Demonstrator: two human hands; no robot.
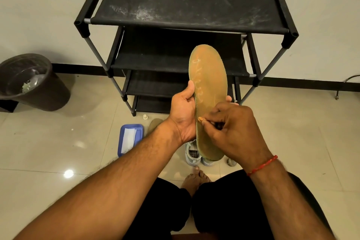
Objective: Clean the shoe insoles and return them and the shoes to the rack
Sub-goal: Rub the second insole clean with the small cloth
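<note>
Two hands on insole (209, 93), L hand (183, 115) gripping its edge, R hand (231, 124) pinching small tan bit against it.

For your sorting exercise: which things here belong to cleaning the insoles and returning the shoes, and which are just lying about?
Belong to the job:
insole, gripped by left hand
small scrubbing piece in right hand
second insole
white shoes
shoe rack
blue tray

Lying about:
bin
small white cap

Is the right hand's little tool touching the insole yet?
Touching. The head view shows the small tool pinched in the right hand with its tip pressed on the orange insole.
</note>
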